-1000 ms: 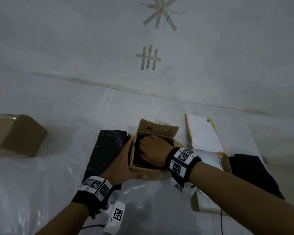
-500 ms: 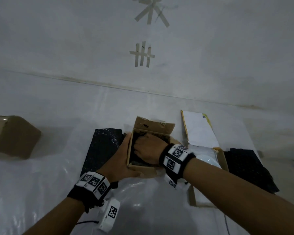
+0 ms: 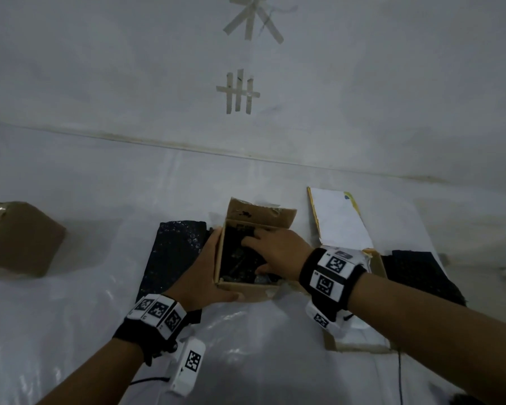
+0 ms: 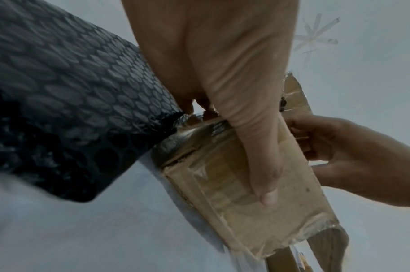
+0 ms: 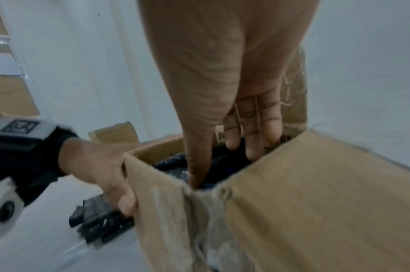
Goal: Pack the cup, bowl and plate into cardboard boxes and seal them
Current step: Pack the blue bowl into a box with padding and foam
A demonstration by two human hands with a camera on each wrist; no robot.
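Note:
A small open cardboard box (image 3: 246, 287) stands at the middle of the white-covered table, its far flap up. Black bubble wrap (image 3: 234, 258) fills it, and what it wraps is hidden. My left hand (image 3: 205, 273) grips the box's near left corner, thumb along the front wall (image 4: 246, 211) and fingers on the left side. My right hand (image 3: 278, 249) reaches into the box from the right. Its straight fingers (image 5: 253, 128) press down on the bubble wrap (image 5: 173, 160). No bare cup, bowl or plate shows.
A loose black bubble wrap sheet (image 3: 176, 252) lies left of the box, under my left hand. Right of it is a larger open box (image 3: 360, 346) with a raised white flap (image 3: 339, 220). Another black sheet (image 3: 418, 273) lies beyond. A closed cardboard box (image 3: 18, 238) sits far left.
My right hand's fingers have stretched out flatter over the bubble wrap, toward the box's far side. My left hand has kept its hold on the corner.

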